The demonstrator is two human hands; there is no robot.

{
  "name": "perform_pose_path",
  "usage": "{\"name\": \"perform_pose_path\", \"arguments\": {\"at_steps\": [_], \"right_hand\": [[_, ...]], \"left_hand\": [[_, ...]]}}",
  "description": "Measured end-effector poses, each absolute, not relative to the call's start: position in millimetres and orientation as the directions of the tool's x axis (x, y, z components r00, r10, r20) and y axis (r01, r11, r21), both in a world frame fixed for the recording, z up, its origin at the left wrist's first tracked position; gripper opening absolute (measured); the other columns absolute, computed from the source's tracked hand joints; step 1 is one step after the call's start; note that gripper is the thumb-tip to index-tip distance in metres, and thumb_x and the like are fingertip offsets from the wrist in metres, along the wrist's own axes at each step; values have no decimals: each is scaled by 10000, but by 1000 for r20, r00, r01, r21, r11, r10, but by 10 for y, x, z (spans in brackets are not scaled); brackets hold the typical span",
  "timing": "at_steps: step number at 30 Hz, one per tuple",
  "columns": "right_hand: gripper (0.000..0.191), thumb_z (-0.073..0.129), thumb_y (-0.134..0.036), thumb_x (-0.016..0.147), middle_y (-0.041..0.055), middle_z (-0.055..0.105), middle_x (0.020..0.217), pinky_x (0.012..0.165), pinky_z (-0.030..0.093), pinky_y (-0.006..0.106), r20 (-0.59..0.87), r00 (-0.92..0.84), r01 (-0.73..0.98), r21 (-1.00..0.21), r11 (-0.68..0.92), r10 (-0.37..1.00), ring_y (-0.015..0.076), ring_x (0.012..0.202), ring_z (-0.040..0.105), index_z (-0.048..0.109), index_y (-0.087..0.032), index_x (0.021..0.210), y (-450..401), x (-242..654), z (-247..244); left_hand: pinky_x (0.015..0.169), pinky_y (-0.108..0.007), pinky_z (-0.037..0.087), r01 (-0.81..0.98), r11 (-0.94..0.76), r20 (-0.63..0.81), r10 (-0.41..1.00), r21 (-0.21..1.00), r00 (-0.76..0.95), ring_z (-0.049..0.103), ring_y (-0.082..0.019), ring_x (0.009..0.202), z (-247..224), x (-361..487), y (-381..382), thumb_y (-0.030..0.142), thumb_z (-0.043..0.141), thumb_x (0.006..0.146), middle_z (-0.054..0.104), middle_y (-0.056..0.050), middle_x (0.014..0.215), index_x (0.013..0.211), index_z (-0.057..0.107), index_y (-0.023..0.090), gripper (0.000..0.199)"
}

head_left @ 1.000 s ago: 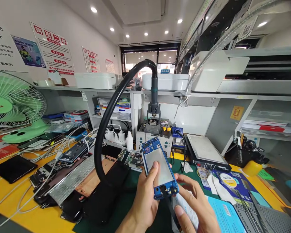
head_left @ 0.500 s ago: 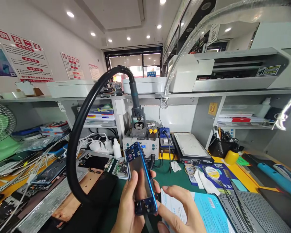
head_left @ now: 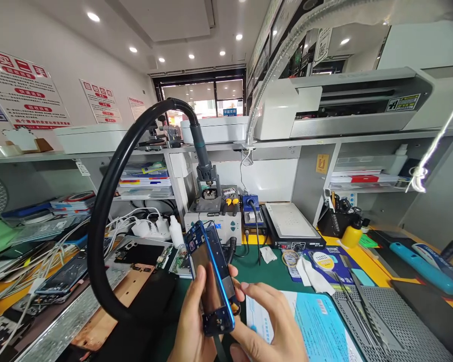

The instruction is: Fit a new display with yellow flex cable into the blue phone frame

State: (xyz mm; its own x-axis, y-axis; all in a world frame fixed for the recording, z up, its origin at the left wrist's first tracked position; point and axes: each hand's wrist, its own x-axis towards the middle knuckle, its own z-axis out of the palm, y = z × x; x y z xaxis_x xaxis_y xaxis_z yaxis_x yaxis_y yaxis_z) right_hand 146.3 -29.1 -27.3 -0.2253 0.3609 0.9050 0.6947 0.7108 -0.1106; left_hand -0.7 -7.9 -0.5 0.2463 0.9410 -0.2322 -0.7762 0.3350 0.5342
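My left hand (head_left: 192, 318) grips an opened phone with a bright blue frame (head_left: 216, 274), its thumb across the front and fingertips at the far side. Its midsection is smooth and brownish, and dark circuitry shows at both ends. Behind the frame, a dark phone panel (head_left: 219, 251) stands apart from it at the top and right. My right hand (head_left: 274, 322) is at the phone's lower right, its fingers curled around the panel's lower end; the exact contact is partly hidden. A dark flat strip hangs below the phone.
A thick black hose (head_left: 98, 226) arches at the left above phone parts. Behind stand a hot-air station (head_left: 232, 223) and a flat heating plate (head_left: 292, 221). At the right lie a blue-white packet (head_left: 315, 322), tweezers (head_left: 362, 306) and a perforated grey mat (head_left: 411, 322).
The dark panel now shows further out from behind the blue frame. My right fingers have closed in on its lower end. The whole view has shifted slightly.
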Motion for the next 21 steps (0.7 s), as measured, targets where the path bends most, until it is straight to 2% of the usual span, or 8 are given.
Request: {"name": "perform_pose_path", "arguments": {"at_steps": [2, 4, 7, 9, 12, 15, 21], "right_hand": [[271, 667, -196, 874, 104, 676, 1123, 725, 668, 385, 897, -215, 694, -138, 706, 387, 280, 961, 724, 703, -331, 1106, -296, 1476, -280], [285, 661, -170, 866, 106, 672, 1115, 713, 666, 375, 897, -219, 703, -129, 700, 385, 274, 957, 716, 694, -315, 1110, -295, 1482, -263], [329, 611, -121, 787, 127, 612, 1167, 741, 656, 426, 908, -263, 698, -54, 714, 326, 289, 994, 681, 685, -271, 1071, -282, 1478, -219], [339, 587, -93, 730, 140, 566, 1212, 757, 645, 448, 899, -272, 689, -66, 722, 342, 296, 1022, 651, 671, -237, 1026, -272, 1474, -198], [333, 560, -49, 747, 139, 524, 1256, 782, 619, 449, 866, -261, 645, -171, 745, 426, 297, 1078, 606, 658, -223, 1015, -272, 1477, -197], [338, 546, -48, 835, 143, 520, 1266, 795, 603, 425, 824, -238, 582, -302, 755, 514, 285, 1099, 588, 662, -219, 1103, -287, 1494, -226], [304, 589, -168, 954, 105, 572, 1289, 894, 591, 374, 721, -161, 462, -548, 697, 674, 256, 1128, 639, 688, -313, 1202, -312, 1514, -296]], "left_hand": [[706, -235, 592, -781, 313, -222, 948, 540, 227, 716, -167, 729, -5, -9, -86, 469, 679, 898, 788, -102, 922, 1000, 778, 116, 380], [626, -227, 576, -779, 311, -211, 950, 544, 231, 701, -159, 675, 6, -6, -90, 472, 682, 893, 785, -101, 909, 992, 781, 123, 377], [506, -209, 508, -763, 342, -181, 939, 549, 292, 649, -141, 577, 42, 15, -95, 502, 677, 887, 762, -100, 796, 992, 782, 123, 407], [501, -203, 485, -752, 344, -158, 937, 562, 311, 631, -137, 570, 71, 42, -99, 529, 650, 898, 742, -101, 740, 986, 780, 115, 443], [568, -228, 514, -719, 290, -168, 957, 632, 238, 656, -157, 621, 100, 86, -106, 511, 634, 914, 735, -100, 720, 975, 773, 108, 431], [668, -291, 556, -680, 219, -166, 976, 700, 144, 702, -209, 711, 97, 110, -101, 435, 680, 899, 752, -107, 750, 1016, 761, 102, 362], [808, -363, 570, -687, 151, -110, 989, 711, 103, 739, -282, 911, 61, 92, -48, 386, 716, 884, 787, -133, 911, 1081, 742, 111, 339]]}}
